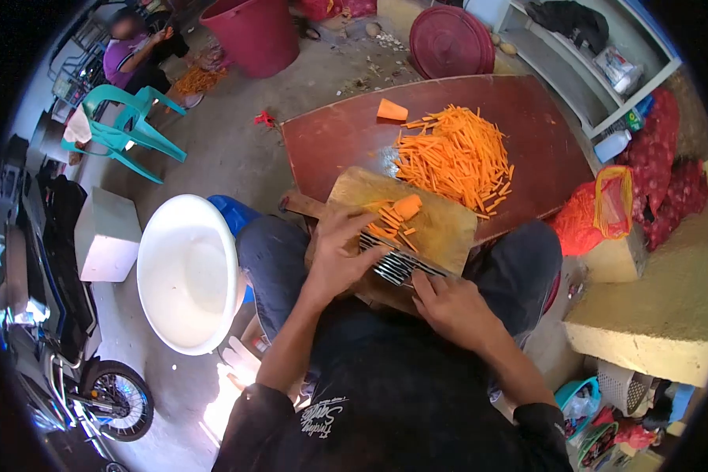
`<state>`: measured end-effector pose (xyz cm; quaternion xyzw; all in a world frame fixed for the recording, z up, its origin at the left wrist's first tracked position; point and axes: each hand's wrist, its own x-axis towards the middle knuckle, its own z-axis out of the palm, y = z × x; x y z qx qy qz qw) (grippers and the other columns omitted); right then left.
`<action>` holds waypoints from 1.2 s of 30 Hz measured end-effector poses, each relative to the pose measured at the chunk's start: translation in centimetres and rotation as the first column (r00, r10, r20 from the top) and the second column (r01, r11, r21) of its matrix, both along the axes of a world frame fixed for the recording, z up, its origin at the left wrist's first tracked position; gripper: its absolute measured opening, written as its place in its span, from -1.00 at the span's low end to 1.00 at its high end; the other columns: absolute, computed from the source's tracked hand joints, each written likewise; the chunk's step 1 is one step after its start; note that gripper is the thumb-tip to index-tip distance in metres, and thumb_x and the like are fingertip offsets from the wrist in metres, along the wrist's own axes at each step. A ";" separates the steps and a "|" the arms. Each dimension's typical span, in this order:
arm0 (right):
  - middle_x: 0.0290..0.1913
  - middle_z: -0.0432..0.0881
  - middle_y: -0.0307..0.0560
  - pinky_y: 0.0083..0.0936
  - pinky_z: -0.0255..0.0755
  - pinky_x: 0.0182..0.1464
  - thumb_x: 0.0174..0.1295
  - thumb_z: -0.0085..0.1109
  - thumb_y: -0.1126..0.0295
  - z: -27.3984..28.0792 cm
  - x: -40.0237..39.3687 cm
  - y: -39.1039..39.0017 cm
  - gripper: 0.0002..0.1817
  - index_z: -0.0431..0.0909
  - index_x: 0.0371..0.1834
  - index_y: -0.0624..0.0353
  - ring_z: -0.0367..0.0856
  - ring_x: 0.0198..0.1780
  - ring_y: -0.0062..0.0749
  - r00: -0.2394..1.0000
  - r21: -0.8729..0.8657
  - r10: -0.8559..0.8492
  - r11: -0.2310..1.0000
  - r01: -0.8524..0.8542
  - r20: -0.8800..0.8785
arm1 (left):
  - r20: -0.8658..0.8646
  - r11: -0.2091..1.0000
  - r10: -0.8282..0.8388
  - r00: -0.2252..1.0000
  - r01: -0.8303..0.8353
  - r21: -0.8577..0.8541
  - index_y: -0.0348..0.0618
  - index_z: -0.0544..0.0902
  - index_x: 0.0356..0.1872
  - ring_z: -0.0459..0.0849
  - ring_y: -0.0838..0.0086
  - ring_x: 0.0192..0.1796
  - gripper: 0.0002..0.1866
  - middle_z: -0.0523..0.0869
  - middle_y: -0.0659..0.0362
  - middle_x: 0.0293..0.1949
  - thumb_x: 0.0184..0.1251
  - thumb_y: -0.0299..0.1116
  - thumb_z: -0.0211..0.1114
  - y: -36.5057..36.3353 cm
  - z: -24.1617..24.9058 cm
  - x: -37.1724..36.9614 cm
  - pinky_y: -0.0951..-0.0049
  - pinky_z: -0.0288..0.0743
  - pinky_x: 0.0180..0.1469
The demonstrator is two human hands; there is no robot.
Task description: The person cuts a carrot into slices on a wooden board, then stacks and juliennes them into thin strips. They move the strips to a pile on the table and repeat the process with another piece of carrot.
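Observation:
A worn wooden chopping board lies across my lap, with a wooden handle at its left. On it rest several cut carrot sticks and a carrot chunk. Along the near edge sits a slicer with a row of parallel metal blades. My left hand is at the slicer's left end, thumb and fingers apart, fingertips beside the sticks. My right hand is closed on the slicer's right end, its underside hidden.
Ahead, a red-brown table bears a heap of carrot sticks and a carrot piece. A white basin stands left, near a motorcycle. Red mesh bags are at the right. Another person sits far left, beyond a green chair.

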<state>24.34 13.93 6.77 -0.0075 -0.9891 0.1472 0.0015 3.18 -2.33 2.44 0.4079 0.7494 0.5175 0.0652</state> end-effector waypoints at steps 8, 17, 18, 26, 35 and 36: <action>-0.16 0.76 0.03 -0.12 0.76 -0.20 0.58 0.16 0.32 0.4 0.5 1.6 -0.60 0.52 0.33 0.35 0.88 -0.15 -0.05 0.986 0.148 0.163 0.975 -0.166 0.033 | -0.344 0.910 -0.217 0.914 0.062 -0.410 -0.10 0.76 0.42 0.53 -0.01 0.50 -0.25 0.67 -0.07 0.42 0.22 0.01 0.70 3.2 -1.4 -4.3 0.00 0.31 0.53; -0.22 0.73 0.02 -0.24 0.79 -0.25 0.41 0.24 0.40 0.8 1.7 2.6 -0.46 0.51 0.41 0.44 0.85 -0.19 -0.15 0.980 0.169 0.191 0.969 -0.180 -0.051 | -0.285 0.904 -0.279 0.917 0.151 -0.399 -0.10 0.73 0.47 0.53 -0.03 0.52 -0.27 0.67 -0.06 0.41 0.32 -0.01 0.65 3.9 1.8 -1.5 -0.09 0.21 0.56; -0.19 0.74 0.01 -0.23 0.78 -0.24 0.43 0.22 0.39 0.9 1.6 2.6 -0.48 0.53 0.41 0.41 0.85 -0.18 -0.14 0.982 0.175 0.187 0.968 -0.178 -0.036 | -0.294 0.883 -0.323 0.899 0.175 -0.435 -0.11 0.73 0.48 0.52 -0.04 0.53 -0.26 0.67 -0.07 0.41 0.32 -0.02 0.66 4.1 2.5 -1.2 -0.09 0.19 0.60; -0.18 0.78 0.02 -0.15 0.76 -0.24 0.55 0.29 0.31 1.6 1.4 3.6 -0.53 0.52 0.41 0.31 0.85 -0.21 -0.06 0.995 -0.128 0.080 0.988 -0.087 -0.058 | -0.288 0.978 -0.066 0.955 0.005 -0.209 -0.17 0.73 0.43 0.63 0.05 0.42 -0.27 0.71 -0.03 0.34 0.25 -0.15 0.72 2.6 -0.2 -3.1 0.00 0.33 0.52; -0.35 0.62 -0.25 -0.62 0.37 -0.51 0.72 0.18 0.19 -0.5 0.9 2.8 -0.64 0.65 0.27 0.29 0.52 -0.56 -0.66 0.886 -0.914 -0.229 -0.059 0.402 0.404 | -0.161 0.987 0.058 0.985 -0.081 -0.139 -0.16 0.55 0.62 0.48 -0.05 0.52 -0.07 0.53 -0.13 0.50 0.25 -0.12 0.76 2.9 -0.8 1.8 -0.07 0.22 0.60; -0.36 0.62 -0.23 -0.63 0.35 -0.51 0.72 0.18 0.19 -0.5 0.9 2.9 -0.63 0.65 0.27 0.29 0.51 -0.57 -0.66 0.886 -0.916 -0.234 -0.104 0.386 0.400 | -0.190 0.981 0.091 0.978 -0.121 -0.151 -0.16 0.56 0.62 0.48 -0.05 0.52 -0.08 0.53 -0.12 0.49 0.26 -0.11 0.75 2.9 -2.0 1.3 -0.06 0.22 0.60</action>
